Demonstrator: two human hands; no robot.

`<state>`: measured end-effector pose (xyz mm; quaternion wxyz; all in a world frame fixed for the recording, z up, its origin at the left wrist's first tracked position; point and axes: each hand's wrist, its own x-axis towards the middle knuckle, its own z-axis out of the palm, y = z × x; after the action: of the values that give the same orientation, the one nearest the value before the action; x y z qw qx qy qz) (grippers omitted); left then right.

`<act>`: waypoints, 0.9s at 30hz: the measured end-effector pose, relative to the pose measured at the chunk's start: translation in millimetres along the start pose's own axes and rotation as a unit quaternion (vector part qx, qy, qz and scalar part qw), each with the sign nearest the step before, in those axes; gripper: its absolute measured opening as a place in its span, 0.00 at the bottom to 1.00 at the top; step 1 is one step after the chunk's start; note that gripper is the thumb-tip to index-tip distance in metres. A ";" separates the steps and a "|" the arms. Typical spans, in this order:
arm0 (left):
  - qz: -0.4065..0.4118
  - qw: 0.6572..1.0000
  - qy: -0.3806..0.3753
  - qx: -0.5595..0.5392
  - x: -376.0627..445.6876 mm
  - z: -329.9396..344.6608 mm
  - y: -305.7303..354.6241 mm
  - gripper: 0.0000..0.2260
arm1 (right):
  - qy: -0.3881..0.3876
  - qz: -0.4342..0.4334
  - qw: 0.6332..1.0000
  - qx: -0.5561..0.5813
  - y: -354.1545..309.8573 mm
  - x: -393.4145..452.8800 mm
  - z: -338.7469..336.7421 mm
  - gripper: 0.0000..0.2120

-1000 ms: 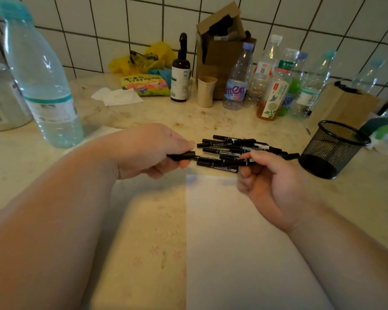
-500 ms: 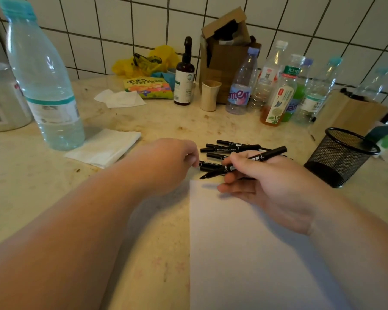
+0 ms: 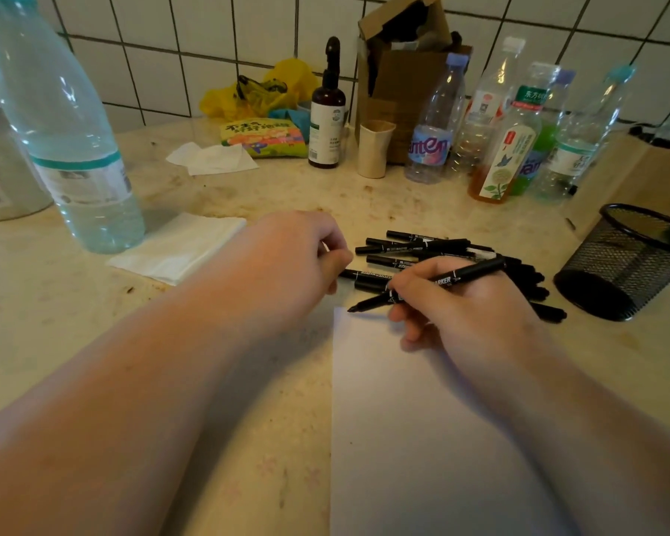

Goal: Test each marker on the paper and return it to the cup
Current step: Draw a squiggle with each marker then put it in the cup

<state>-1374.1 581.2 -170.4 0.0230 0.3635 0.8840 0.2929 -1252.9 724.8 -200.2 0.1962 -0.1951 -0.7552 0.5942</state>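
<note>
Head view shows my right hand (image 3: 476, 315) gripping an uncapped black marker (image 3: 426, 289) at the blank white paper (image 3: 422, 439), left hand (image 3: 287, 265) curled perhaps round its cap, black mesh cup (image 3: 627, 265) apparently empty, pile of black markers (image 3: 422, 249) untested.

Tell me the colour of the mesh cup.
Black wire mesh cup, clearest in the head view.

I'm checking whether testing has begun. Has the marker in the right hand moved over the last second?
Yes. The marker has come down from above the marker pile toward the person; its tip now meets the paper's top edge.
</note>
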 end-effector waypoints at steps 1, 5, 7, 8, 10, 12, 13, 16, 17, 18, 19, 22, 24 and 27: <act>-0.001 1.000 0.006 0.000 -0.3 0.1 -0.3 0.05 | -0.004 -0.001 1.000 -0.003 0.2 -0.9 1.0 0.05; -0.009 1.000 0.000 0.006 0.1 2.2 -0.1 0.05 | -0.007 -0.005 1.000 -0.012 0.1 -2.9 2.4 0.06; -0.013 1.000 -0.008 0.009 1.1 4.5 -1.0 0.05 | -0.001 -0.008 1.000 -0.014 -0.3 -3.5 1.8 0.06; -0.012 1.000 -0.012 0.010 1.6 5.8 -1.2 0.05 | 0.002 -0.008 1.000 -0.012 -0.3 -3.8 1.7 0.06; -0.012 1.000 -0.015 0.009 2.1 7.6 -1.3 0.05 | 0.007 -0.010 1.000 -0.012 -0.9 -4.6 1.9 0.06; -0.015 1.000 -0.017 0.002 2.1 8.4 -0.3 0.05 | 0.010 -0.011 1.000 -0.015 -0.7 -4.9 2.9 0.06; -0.016 1.000 -0.019 -0.003 2.1 8.6 0.0 0.05 | 0.010 -0.011 1.000 -0.016 -0.1 -4.6 3.3 0.06; -0.020 0.999 -0.027 -0.012 2.7 9.8 0.3 0.05 | 0.010 -0.011 1.000 -0.019 1.8 -4.3 3.8 0.06; -0.021 0.999 -0.028 -0.015 2.6 10.3 -0.5 0.05 | 0.009 -0.011 1.000 -0.020 2.0 -4.6 4.1 0.07; -0.021 0.999 -0.029 -0.019 2.4 10.7 -1.0 0.06 | 0.008 -0.013 1.000 -0.020 1.8 -4.9 4.5 0.07; -0.020 0.999 -0.031 -0.024 2.3 10.9 -1.4 0.06 | 0.009 -0.014 1.000 -0.021 1.7 -5.3 4.6 0.07; -0.020 0.999 -0.039 -0.027 1.4 10.8 -1.5 0.06 | 0.006 -0.016 0.999 -0.031 1.3 -5.8 5.1 0.06; -0.019 0.999 -0.041 -0.026 1.3 11.2 -1.4 0.06 | 0.002 -0.016 0.999 -0.039 1.4 -5.5 5.0 0.06; -0.015 0.999 -0.040 -0.025 1.0 11.6 -1.7 0.06 | -0.001 -0.012 0.999 -0.050 0.6 -4.8 4.7 0.06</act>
<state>-1372.9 586.7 -180.7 0.0718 0.3606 0.8802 0.3001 -1251.3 718.5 -202.1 0.1922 -0.1949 -0.7863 0.5539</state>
